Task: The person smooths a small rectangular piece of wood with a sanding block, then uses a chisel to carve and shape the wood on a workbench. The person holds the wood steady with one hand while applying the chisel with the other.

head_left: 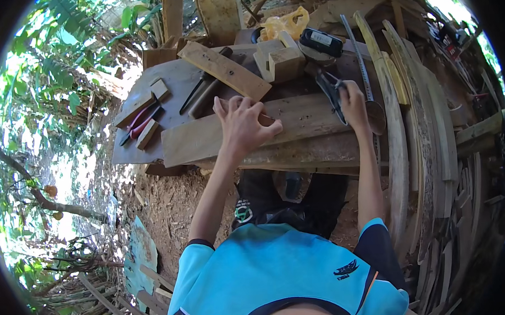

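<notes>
A long wooden plank (195,141) lies along the near side of the worktable (129,145). Over its middle, the fingers of my left hand (243,124) curl around a small brown wooden piece (266,121), mostly hidden by the hand. My right hand (354,107) is closed around a dark tool with metal parts (331,93) at the plank's right end; its exact kind is unclear. Just beyond my left hand are a short board (226,69), a thin dark blade with a handle (192,96) and a rounded wooden handle (205,100).
Red-handled pliers (142,120) lie among wood offcuts (127,112) at the left. Pale wooden blocks (285,63), a black case (321,42) and a yellow plastic bag (286,25) stand at the back. A metal ruler (358,57) and long timber strips (395,134) flank the right.
</notes>
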A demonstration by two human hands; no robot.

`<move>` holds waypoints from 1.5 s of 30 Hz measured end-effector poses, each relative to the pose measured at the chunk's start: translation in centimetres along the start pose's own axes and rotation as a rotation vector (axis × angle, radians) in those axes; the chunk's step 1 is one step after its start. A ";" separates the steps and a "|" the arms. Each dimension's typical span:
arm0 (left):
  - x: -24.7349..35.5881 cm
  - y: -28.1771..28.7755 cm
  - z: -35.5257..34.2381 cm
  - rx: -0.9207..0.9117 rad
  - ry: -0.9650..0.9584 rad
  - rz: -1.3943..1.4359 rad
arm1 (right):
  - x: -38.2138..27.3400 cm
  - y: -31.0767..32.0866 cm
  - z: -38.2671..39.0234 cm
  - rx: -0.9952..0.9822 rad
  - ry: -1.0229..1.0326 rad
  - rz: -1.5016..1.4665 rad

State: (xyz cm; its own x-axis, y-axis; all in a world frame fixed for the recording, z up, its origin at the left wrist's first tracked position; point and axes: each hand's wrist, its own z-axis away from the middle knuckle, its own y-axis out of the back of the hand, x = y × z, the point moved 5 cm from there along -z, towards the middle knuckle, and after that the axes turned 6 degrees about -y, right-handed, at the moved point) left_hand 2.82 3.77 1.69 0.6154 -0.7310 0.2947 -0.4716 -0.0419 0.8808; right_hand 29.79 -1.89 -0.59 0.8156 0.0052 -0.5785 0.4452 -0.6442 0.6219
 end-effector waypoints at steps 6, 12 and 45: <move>0.3 0.3 0.0 -0.029 -0.132 0.082 | 0.9 3.2 -2.0 0.340 -0.301 -0.427; -2.3 0.8 1.5 0.010 -0.317 0.075 | -5.8 5.3 -4.4 0.165 -0.384 -1.229; -0.5 -0.6 7.9 0.339 0.418 1.703 | -22.8 -4.6 11.3 -0.350 0.204 -0.523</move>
State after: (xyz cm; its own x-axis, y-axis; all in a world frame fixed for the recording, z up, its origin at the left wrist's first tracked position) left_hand -2.19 -1.24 -1.87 -0.5636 0.0888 0.8212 -0.7589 0.3368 -0.5573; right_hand 4.98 -7.67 3.71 0.4976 0.4166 -0.7608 0.8674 -0.2314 0.4406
